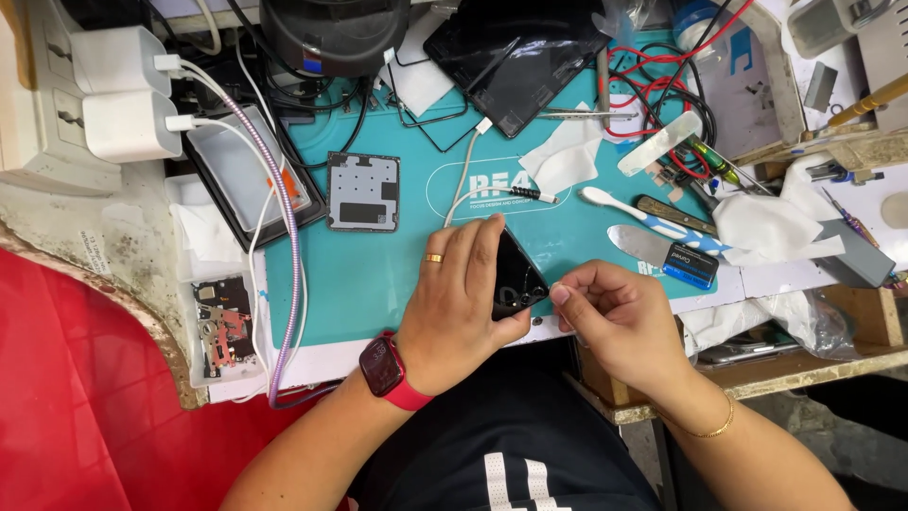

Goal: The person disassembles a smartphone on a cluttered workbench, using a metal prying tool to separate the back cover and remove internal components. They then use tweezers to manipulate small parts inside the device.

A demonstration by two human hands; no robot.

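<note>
Beside phone (515, 276): toothbrush (643, 220), cable (473, 185), metal plate (363, 191).

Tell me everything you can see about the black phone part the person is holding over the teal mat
The black phone part is a thin, flat, glossy slab with rounded corners, likely a small phone or screen panel. It is tilted on edge above the front edge of the teal mat. The left hand grips it from the left, fingers across its top. The right hand pinches at its lower right edge. A white cable lies just behind it.

Red watch (383, 366), gold ring (433, 257), gold bracelet (711, 431) — black top (501, 454).
</note>
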